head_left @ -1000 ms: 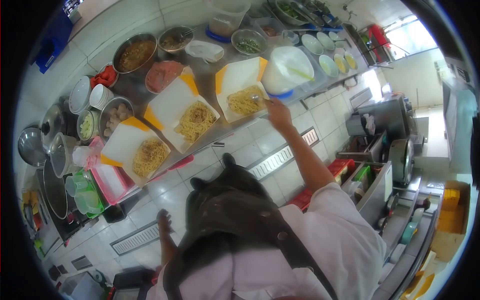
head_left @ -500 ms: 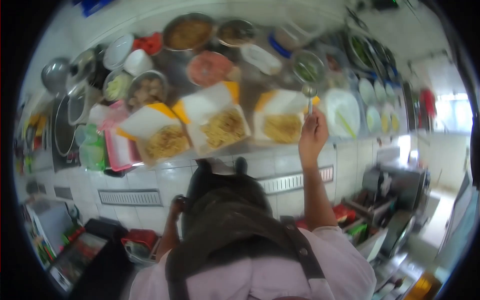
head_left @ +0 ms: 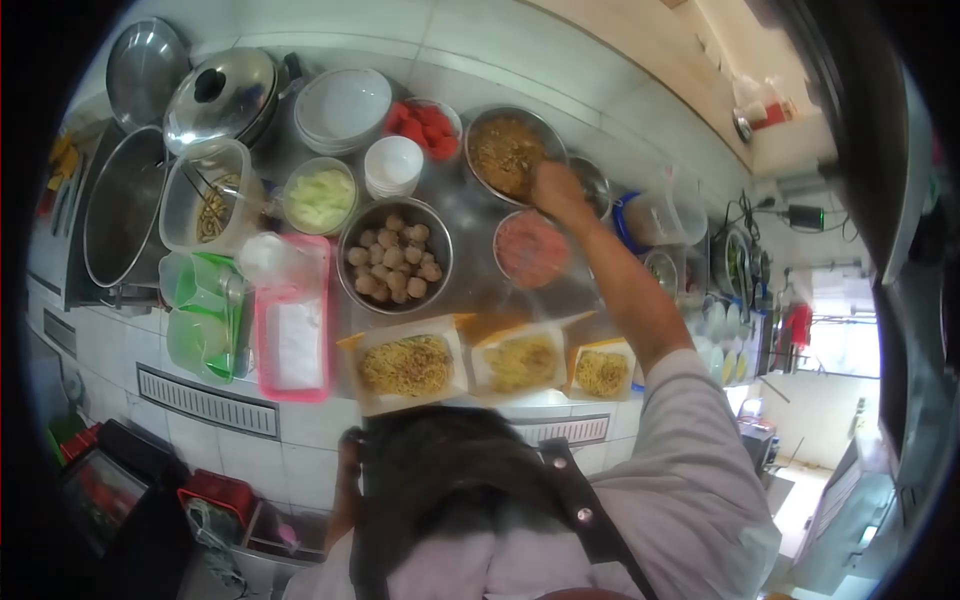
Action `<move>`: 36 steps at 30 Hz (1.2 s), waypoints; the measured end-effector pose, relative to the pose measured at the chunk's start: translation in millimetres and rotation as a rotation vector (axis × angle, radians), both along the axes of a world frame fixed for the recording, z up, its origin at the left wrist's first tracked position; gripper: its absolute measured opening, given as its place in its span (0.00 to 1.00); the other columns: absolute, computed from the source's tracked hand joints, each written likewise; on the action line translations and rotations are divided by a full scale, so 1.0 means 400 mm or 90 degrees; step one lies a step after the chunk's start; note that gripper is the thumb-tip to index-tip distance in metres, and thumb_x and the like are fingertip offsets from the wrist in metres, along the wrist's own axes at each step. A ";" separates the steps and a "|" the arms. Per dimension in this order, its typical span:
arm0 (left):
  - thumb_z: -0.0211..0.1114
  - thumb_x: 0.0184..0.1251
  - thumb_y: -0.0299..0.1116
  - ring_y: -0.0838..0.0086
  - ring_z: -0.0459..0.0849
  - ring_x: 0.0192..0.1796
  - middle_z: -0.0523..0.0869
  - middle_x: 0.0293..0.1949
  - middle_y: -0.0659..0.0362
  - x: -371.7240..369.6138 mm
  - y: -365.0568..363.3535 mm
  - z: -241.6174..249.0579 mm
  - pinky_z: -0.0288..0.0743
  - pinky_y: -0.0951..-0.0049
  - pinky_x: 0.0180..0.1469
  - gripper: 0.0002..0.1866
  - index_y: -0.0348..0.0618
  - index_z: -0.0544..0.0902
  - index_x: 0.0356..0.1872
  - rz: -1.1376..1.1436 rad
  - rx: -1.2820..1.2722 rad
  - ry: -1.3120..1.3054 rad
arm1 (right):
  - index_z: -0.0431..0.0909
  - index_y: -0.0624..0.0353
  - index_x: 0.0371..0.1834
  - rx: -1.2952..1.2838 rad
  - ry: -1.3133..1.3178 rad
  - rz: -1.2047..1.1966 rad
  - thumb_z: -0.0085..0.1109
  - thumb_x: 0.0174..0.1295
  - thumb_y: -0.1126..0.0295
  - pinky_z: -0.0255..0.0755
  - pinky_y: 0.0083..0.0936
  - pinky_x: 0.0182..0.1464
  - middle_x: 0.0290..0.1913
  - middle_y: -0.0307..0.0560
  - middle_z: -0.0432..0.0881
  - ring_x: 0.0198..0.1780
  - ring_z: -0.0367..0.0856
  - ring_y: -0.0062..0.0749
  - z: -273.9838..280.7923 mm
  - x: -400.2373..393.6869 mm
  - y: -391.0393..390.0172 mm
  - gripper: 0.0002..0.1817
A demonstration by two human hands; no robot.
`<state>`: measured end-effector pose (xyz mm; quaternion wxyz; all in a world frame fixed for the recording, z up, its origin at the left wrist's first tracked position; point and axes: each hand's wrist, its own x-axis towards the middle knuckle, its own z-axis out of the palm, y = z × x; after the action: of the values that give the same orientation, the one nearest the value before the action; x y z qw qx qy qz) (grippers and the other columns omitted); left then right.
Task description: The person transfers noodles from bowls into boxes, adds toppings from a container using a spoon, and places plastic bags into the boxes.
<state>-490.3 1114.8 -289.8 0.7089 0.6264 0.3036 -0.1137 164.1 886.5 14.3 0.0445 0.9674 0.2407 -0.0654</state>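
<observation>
My right hand (head_left: pixel 560 190) is at the near right rim of a steel bowl of brown chunky sauce (head_left: pixel 507 150). Its fingers look closed, on the spoon seen in it half a second before; the hand hides the spoon now. Below my forearm, three open paper boxes of noodles line the counter's front edge: a left box (head_left: pixel 405 366), a middle box (head_left: pixel 520 362) and a right box (head_left: pixel 602 374). My left hand (head_left: pixel 350 445) hangs low beside the dark apron (head_left: pixel 440 450), its fingers mostly hidden.
A bowl of pink minced meat (head_left: pixel 532 248) and a steel bowl of meatballs (head_left: pixel 394 255) stand behind the boxes. Left are a pink tray (head_left: pixel 294 345), green containers (head_left: pixel 205 315) and a lidded pan (head_left: pixel 220 95). White bowls (head_left: pixel 343 105) stand at the back.
My right hand has moved from above the right noodle box, where it held up a small spoon, back and left to the sauce bowl. The view has turned leftward.
</observation>
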 end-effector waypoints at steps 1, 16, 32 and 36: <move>0.52 0.74 0.42 0.73 0.81 0.32 0.82 0.39 0.56 -0.009 0.003 0.005 0.77 0.73 0.28 0.14 0.45 0.78 0.49 0.018 -0.068 0.041 | 0.84 0.59 0.38 0.037 0.039 -0.072 0.51 0.57 0.73 0.77 0.45 0.47 0.44 0.61 0.82 0.43 0.84 0.55 -0.011 0.002 0.013 0.11; 0.57 0.67 0.49 0.73 0.79 0.40 0.79 0.48 0.59 0.088 0.120 0.015 0.71 0.73 0.37 0.25 0.48 0.71 0.61 0.207 -0.280 0.287 | 0.86 0.49 0.41 -0.035 0.022 -0.057 0.55 0.52 0.75 0.76 0.42 0.46 0.40 0.54 0.84 0.44 0.83 0.50 0.074 -0.029 0.048 0.15; 0.56 0.68 0.49 0.72 0.81 0.40 0.80 0.47 0.58 0.096 0.133 0.055 0.73 0.71 0.36 0.25 0.46 0.71 0.60 0.237 -0.241 0.308 | 0.82 0.59 0.37 -0.007 -0.140 -0.002 0.52 0.57 0.72 0.77 0.44 0.45 0.40 0.58 0.82 0.44 0.83 0.53 0.111 0.094 0.097 0.09; 0.55 0.69 0.49 0.72 0.81 0.40 0.80 0.47 0.58 0.104 0.133 0.047 0.73 0.71 0.36 0.25 0.45 0.71 0.61 0.254 -0.230 0.318 | 0.81 0.59 0.39 -0.020 -0.125 0.107 0.49 0.59 0.72 0.77 0.43 0.43 0.44 0.57 0.80 0.44 0.83 0.52 0.042 0.087 0.091 0.10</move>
<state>-448.9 1168.1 -271.0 0.7205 0.3724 0.5584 -0.1744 199.0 922.9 31.1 0.0881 0.9446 0.3146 0.0301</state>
